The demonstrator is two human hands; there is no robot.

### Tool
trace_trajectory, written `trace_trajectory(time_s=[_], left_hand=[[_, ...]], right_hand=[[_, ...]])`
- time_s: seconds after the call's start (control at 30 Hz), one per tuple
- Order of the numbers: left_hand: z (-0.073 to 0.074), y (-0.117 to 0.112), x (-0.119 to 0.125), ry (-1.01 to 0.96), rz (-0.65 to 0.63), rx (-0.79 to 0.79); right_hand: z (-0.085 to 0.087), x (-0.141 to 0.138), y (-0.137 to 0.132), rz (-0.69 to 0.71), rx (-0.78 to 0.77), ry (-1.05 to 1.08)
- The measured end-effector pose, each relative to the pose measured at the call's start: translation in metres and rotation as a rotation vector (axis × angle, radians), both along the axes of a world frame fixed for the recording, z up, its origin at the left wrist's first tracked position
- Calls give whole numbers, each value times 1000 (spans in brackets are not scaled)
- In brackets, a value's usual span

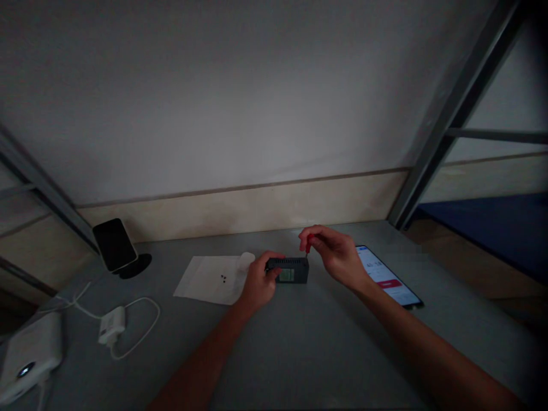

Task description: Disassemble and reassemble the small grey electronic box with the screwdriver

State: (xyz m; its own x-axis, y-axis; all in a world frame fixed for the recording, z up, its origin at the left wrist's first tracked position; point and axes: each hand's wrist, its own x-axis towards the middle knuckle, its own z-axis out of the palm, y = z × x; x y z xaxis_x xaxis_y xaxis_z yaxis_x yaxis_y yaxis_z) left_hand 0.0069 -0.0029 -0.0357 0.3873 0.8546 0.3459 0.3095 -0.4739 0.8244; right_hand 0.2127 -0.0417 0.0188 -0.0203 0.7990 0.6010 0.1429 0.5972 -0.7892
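Note:
A small dark box-shaped device point(289, 270) stands on its edge on the grey table point(299, 354). My left hand point(258, 282) grips its left end, fingers wrapped round it. My right hand point(334, 254) pinches a small red-handled screwdriver point(309, 242) upright, with its tip at the device's top right corner. Left of the device lies a white sheet of paper point(212, 278) with two or three tiny dark screws point(223, 278) on it.
A lit phone point(387, 277) lies flat just right of my right hand. A dark phone point(115, 244) leans on a round stand at the back left. A white charger with cable point(112, 326) and a white box point(28, 357) sit at the front left. Metal frame posts rise on both sides.

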Motion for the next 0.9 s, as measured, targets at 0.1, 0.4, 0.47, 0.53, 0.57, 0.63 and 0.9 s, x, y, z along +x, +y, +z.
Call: trace_trajectory(time_s=[0.1, 0.4, 0.47, 0.53, 0.57, 0.63, 0.9], left_hand=[[0, 0, 0, -7, -6, 0], [1, 0, 0, -20, -6, -8], [-1, 0, 0, -23, -8, -2], [-1, 0, 0, -24, -7, -4], [-1, 0, 0, -22, -4, -6], [0, 0, 0, -19, -1, -9], [1, -1, 0, -9, -8, 7]], right_hand=[[-1, 0, 0, 19, 3, -20], [-4, -2, 0, 61, -39, 47], [-3, -3, -2, 95, -47, 50], [-2, -4, -2, 44, -5, 28], [-2, -4, -1, 3, 23, 15], [-2, -4, -1, -50, 48, 6], [-3, -2, -2, 33, -6, -9]])
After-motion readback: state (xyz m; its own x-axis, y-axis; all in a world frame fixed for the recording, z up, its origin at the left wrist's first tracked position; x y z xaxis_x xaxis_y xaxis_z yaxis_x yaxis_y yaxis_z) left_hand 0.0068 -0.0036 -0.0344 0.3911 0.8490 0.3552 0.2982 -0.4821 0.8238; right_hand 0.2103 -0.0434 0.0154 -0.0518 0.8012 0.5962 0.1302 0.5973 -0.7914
